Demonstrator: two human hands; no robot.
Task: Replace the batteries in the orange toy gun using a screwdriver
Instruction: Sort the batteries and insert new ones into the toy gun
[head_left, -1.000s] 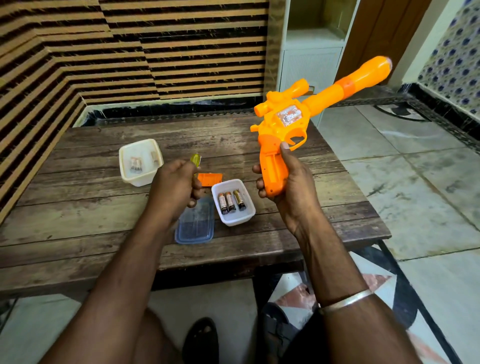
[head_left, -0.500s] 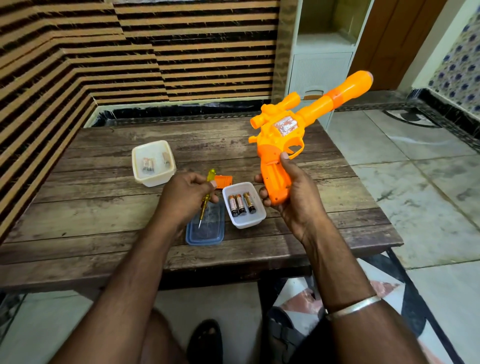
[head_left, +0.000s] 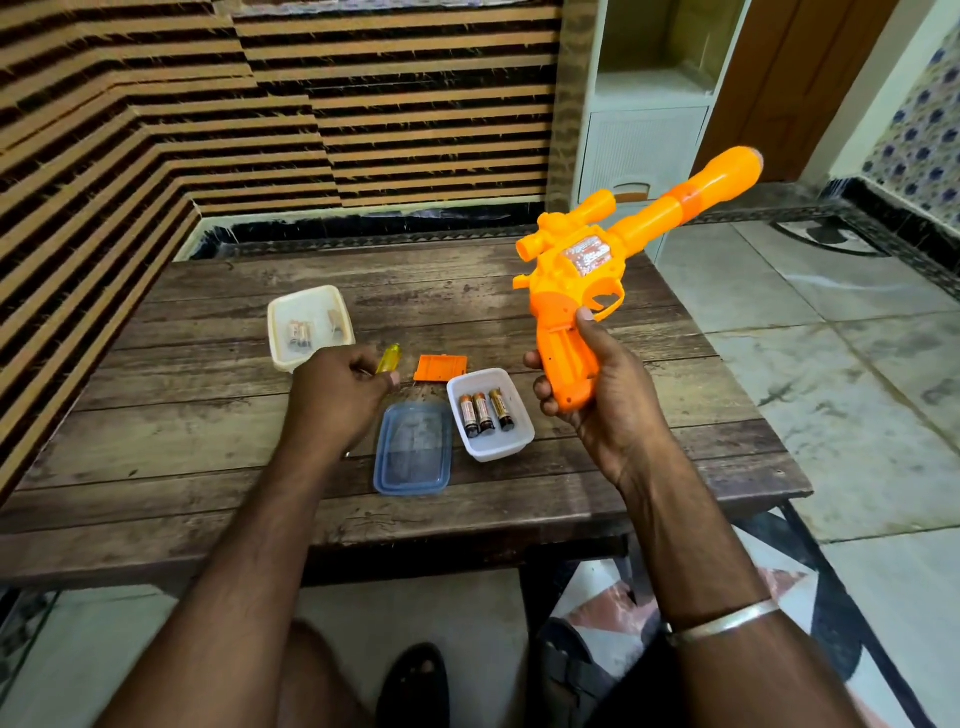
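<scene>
Gripping glossy orange toy gun, translucent yellow screwdriver

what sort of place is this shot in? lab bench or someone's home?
Most likely a room in a home, not a lab: a worn wooden plank table, a tiled floor, and a white plastic drawer cabinet beside a wooden door.
</scene>
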